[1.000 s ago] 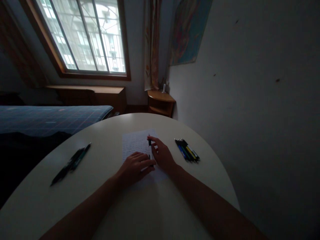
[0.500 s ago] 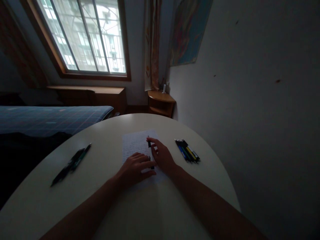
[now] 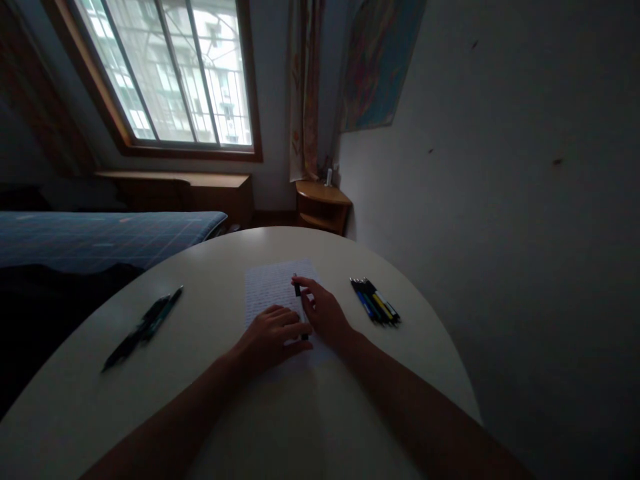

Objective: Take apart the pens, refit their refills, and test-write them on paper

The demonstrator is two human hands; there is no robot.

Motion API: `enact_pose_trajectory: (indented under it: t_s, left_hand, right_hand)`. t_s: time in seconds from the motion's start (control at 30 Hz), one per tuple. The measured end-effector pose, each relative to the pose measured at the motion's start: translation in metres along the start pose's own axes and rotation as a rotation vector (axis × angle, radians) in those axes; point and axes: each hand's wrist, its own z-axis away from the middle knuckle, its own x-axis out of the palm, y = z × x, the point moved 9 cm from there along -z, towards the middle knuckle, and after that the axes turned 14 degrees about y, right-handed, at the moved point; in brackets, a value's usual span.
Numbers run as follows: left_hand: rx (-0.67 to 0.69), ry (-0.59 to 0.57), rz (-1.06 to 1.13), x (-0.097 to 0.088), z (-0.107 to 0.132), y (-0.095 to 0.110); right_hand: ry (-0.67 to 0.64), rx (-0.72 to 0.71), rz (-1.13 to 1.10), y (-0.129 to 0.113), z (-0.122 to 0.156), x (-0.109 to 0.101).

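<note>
Over a sheet of lined paper covered with writing (image 3: 267, 287), both hands are at a slim pen (image 3: 298, 291) with dark ends and a pale middle. My right hand (image 3: 325, 310) has its curled fingers on the far end of the pen, the index fingertip near its tip. Closer to me, my left hand (image 3: 273, 333) pinches the near end between thumb and fingers. The fingers hide part of the pen. The lower part of the sheet lies beneath my hands.
A row of pens (image 3: 375, 303) with blue, green, yellow and white parts lies to the right on the round white table (image 3: 215, 280). Several dark pens (image 3: 143, 330) lie at the left. Beyond the table are a bed (image 3: 110, 233) and a corner shelf (image 3: 323, 193).
The far end of the pen and my right index finger have shifted very slightly toward me and left. My left hand stays nearly still.
</note>
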Motion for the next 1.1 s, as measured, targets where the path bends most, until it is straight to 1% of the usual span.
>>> enact_pose_trajectory:
  t_s: [0.47,0.7,1.1]
  left_hand:
    - [-0.025,0.007,-0.025,-0.0003,0.0017,-0.0032]
    - [-0.066,-0.019,0.014,0.0013,0.0033,-0.0049]
    - [-0.064,-0.032,0.007,0.0016,0.0047,-0.0069]
  right_hand:
    - [0.021,0.010,-0.010,0.0010,-0.0014,-0.0016]
    - [0.016,0.016,-0.012,0.0005,-0.0020,-0.0018]
    - [0.013,0.012,-0.002,0.0024,-0.0017,-0.0005]
